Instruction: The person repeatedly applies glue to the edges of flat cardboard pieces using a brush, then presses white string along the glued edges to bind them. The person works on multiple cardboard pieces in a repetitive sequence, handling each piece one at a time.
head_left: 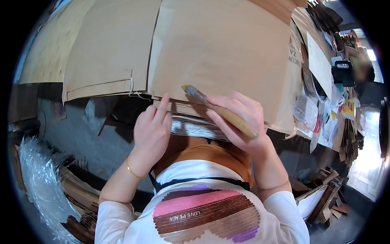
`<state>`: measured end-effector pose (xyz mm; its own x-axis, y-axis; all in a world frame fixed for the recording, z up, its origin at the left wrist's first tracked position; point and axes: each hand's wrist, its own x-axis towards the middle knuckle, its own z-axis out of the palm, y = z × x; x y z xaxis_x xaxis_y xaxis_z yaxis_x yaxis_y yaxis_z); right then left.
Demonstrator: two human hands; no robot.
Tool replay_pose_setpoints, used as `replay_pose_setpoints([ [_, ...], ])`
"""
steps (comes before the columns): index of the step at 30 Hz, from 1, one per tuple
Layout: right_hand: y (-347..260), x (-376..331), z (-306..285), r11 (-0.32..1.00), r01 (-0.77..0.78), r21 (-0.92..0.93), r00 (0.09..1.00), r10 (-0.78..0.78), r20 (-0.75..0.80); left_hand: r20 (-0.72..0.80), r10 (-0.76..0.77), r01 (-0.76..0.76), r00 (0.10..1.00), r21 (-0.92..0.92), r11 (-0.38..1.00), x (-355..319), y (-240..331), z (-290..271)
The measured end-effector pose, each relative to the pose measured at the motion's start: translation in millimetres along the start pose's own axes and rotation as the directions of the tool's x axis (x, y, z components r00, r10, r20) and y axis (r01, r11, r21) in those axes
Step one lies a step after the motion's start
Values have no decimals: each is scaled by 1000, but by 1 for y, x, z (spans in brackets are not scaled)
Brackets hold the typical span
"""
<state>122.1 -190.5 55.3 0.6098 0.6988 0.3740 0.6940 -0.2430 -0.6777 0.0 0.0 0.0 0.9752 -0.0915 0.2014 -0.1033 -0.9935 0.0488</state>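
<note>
My right hand [239,116] is closed around a wooden-handled brush [227,114]. The brush lies slantwise over the front edge of a large brown paper sheet [219,53], its tip pointing away to the left. Beside it, my left hand [153,132] is at the same front edge, index finger stretched forward onto or just above the paper; the other fingers are partly bent, and I see nothing held. Layered paper edges [189,109] show between my hands. To the left lies another brown sheet [109,53] with a strip along its front and a white cord [131,84] near its corner.
A pale wooden board [46,53] forms the far left of the table. Clear plastic wrap [40,183] is heaped at lower left, and cardboard scraps [325,199] at lower right. Papers and bags crowd the right side, where another person [359,71] is partly visible.
</note>
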Motion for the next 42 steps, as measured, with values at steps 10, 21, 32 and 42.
replay_pose_setpoints([
  [10, -12, 15, 24, 1000, -9, -16, 1000, 9, -4, 119, 51, -53, 992, 17, 998, 12, -12, 15],
  [21, 37, -52, -33, 737, -674, 44, 703, 659, -269, 132, 37, -34, 991, -23, 999, 15, -6, 24],
  [32, 44, -59, -70, 645, -750, -147, 644, 661, -385, 175, 19, -17, 984, -15, 1000, 21, 5, 14],
  [42, 148, -196, -205, 481, -618, -622, 783, 311, -538, 277, -118, 298, 954, -815, 497, 2, 8, -15],
])
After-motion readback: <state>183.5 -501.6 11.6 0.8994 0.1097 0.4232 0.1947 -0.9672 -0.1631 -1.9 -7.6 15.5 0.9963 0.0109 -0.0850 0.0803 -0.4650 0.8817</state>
